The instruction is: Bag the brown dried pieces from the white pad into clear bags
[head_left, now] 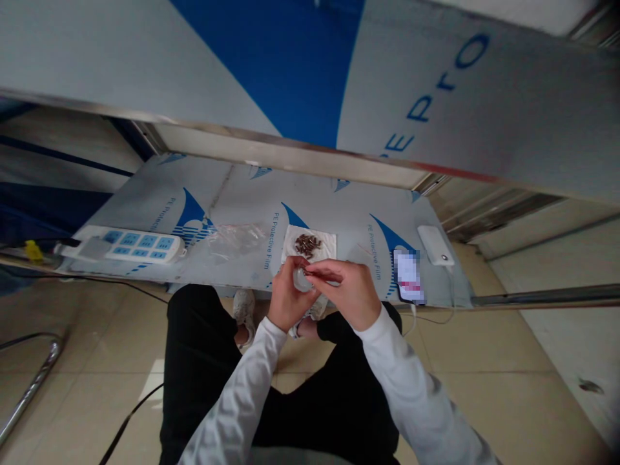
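My left hand [285, 298] is closed around a small translucent container [302, 280], just off the front edge of the shelf. My right hand [351, 292] meets it from the other side, thumb and fingers pinched together at the container's mouth. Whatever lies between those fingertips is too small and too hidden to name. Right beyond both hands, a heap of small dark brown metal-looking pieces [308, 245] rests on a white paper sheet [330, 243]. The pieces look slim and short, but their exact kind cannot be made out.
On the film-covered shelf [232, 206] lie a white power strip [145, 245], a crumpled clear plastic bag [237, 239], a phone [408, 276] and a white power bank [434, 245] with a cable. An upper panel [310, 71] overhangs the back. My knees are under the front edge.
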`<state>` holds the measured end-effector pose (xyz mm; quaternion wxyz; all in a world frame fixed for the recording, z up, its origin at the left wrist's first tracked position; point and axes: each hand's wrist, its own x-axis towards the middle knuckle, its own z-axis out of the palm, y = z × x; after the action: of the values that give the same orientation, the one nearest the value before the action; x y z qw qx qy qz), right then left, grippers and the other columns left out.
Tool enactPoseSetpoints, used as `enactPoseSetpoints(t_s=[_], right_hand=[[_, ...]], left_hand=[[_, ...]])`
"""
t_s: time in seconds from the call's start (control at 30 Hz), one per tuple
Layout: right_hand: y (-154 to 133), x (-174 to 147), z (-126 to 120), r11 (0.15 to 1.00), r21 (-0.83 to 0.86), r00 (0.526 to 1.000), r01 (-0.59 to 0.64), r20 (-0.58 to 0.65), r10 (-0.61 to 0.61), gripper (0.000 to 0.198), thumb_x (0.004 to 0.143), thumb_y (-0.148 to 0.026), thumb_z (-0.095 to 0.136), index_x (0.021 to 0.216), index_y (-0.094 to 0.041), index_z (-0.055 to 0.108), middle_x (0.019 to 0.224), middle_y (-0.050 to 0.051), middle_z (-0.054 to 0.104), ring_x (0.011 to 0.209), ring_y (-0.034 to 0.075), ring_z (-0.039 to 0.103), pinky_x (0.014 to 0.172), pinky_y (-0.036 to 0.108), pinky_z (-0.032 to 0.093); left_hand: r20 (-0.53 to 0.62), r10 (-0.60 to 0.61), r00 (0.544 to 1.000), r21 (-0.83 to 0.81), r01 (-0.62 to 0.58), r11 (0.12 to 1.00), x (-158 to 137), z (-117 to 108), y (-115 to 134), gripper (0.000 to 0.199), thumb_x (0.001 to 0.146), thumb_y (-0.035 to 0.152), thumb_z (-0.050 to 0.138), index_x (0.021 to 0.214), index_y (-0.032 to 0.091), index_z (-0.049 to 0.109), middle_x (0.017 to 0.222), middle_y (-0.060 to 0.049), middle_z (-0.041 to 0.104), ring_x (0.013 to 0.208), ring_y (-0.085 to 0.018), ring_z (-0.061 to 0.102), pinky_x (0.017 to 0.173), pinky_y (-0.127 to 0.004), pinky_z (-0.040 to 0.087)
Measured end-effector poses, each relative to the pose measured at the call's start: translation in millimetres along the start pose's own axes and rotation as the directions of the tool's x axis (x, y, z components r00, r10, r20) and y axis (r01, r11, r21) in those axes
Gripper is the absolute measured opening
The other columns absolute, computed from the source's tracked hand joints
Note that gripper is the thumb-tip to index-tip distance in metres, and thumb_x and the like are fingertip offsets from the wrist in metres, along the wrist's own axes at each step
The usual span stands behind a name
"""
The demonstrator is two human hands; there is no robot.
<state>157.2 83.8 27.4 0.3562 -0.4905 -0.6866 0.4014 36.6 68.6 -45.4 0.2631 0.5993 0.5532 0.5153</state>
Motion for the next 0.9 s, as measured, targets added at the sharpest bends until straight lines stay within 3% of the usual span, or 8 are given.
enactPoseSetpoints(t_s=[0.27, 0.43, 0.53, 0.63, 0.7, 0.77, 0.9], right_hand=[[-5.8, -4.5, -2.8, 0.902, -0.381, 0.979, 0.203, 0.050, -0.199, 0.010, 0.077, -0.014, 0.069, 0.081, -0.022, 0.073, 0.082, 0.002, 0.076, 0.073, 0.018, 0.071, 0.072, 0.028, 0.055], [-4.6, -13.9, 7.5, 0.872, -0.424, 0.968, 0.247, 0.059, -0.245, 0.012, 0.081, -0.014, 0.065, 0.089, -0.020, 0.071, 0.087, 0.004, 0.074, 0.078, 0.018, 0.069, 0.074, 0.028, 0.054], [5.4, -17.2, 11.8, 0.890, -0.346, 0.954, 0.297, 0.081, -0.287, 0.013, 0.085, -0.017, 0.062, 0.094, -0.020, 0.070, 0.093, 0.005, 0.073, 0.086, 0.018, 0.069, 0.079, 0.028, 0.054], [38.2, -3.4, 10.8, 0.932, -0.288, 0.972, 0.218, -0.017, -0.232, 0.013, 0.087, -0.021, 0.060, 0.096, -0.019, 0.069, 0.095, 0.005, 0.073, 0.083, 0.016, 0.068, 0.078, 0.025, 0.054], [72.4, 16.9, 10.9, 0.912, -0.404, 0.991, 0.069, -0.076, -0.108, 0.014, 0.087, -0.018, 0.059, 0.096, -0.017, 0.069, 0.094, 0.006, 0.072, 0.075, 0.014, 0.067, 0.072, 0.024, 0.054], [108.5, 40.5, 14.7, 0.803, -0.595, 0.999, -0.047, -0.014, 0.048, 0.017, 0.082, -0.013, 0.062, 0.098, -0.014, 0.069, 0.095, 0.008, 0.071, 0.075, 0.014, 0.067, 0.070, 0.023, 0.053], [157.3, 73.6, 31.3, 0.734, -0.679, 0.993, -0.020, 0.072, 0.094, 0.018, 0.075, -0.010, 0.068, 0.091, -0.017, 0.072, 0.096, 0.007, 0.071, 0.092, 0.018, 0.065, 0.087, 0.028, 0.050]], left_hand=[[-0.008, 0.000, 1.000, -0.005, 0.000, 1.000, -4.1, 1.6, 10.8, 0.030, 0.067, 0.019, 0.065, 0.091, 0.021, 0.048, 0.084, 0.000, 0.062, 0.078, -0.017, 0.061, 0.071, -0.027, 0.046], [-0.011, -0.004, 1.000, -0.025, 0.004, 1.000, -7.4, 0.8, 6.4, 0.031, 0.065, 0.015, 0.062, 0.091, 0.021, 0.047, 0.083, 0.000, 0.061, 0.076, -0.017, 0.062, 0.070, -0.027, 0.047], [-0.015, -0.018, 1.000, -0.035, 0.018, 0.999, -11.6, -1.7, -3.3, 0.031, 0.065, 0.016, 0.063, 0.091, 0.021, 0.047, 0.082, 0.001, 0.061, 0.073, -0.015, 0.061, 0.068, -0.026, 0.047], [-0.055, -0.045, 0.998, -0.001, 0.045, 0.999, -14.9, -6.1, -14.0, 0.027, 0.069, 0.021, 0.066, 0.089, 0.021, 0.048, 0.079, 0.001, 0.061, 0.073, -0.014, 0.062, 0.069, -0.026, 0.047], [-0.080, -0.068, 0.994, 0.027, 0.070, 0.997, -16.0, -9.5, -19.6, 0.024, 0.071, 0.024, 0.067, 0.086, 0.021, 0.048, 0.077, 0.002, 0.060, 0.072, -0.014, 0.061, 0.071, -0.026, 0.047], [-0.089, -0.089, 0.992, 0.044, 0.094, 0.995, -16.8, -12.6, -24.1, 0.023, 0.072, 0.025, 0.067, 0.085, 0.021, 0.048, 0.076, 0.002, 0.060, 0.071, -0.014, 0.061, 0.072, -0.027, 0.047], [-0.107, -0.102, 0.989, 0.070, 0.110, 0.992, -19.1, -17.1, -31.8, 0.023, 0.073, 0.027, 0.067, 0.085, 0.021, 0.049, 0.075, 0.002, 0.060, 0.071, -0.014, 0.061, 0.071, -0.027, 0.047]])
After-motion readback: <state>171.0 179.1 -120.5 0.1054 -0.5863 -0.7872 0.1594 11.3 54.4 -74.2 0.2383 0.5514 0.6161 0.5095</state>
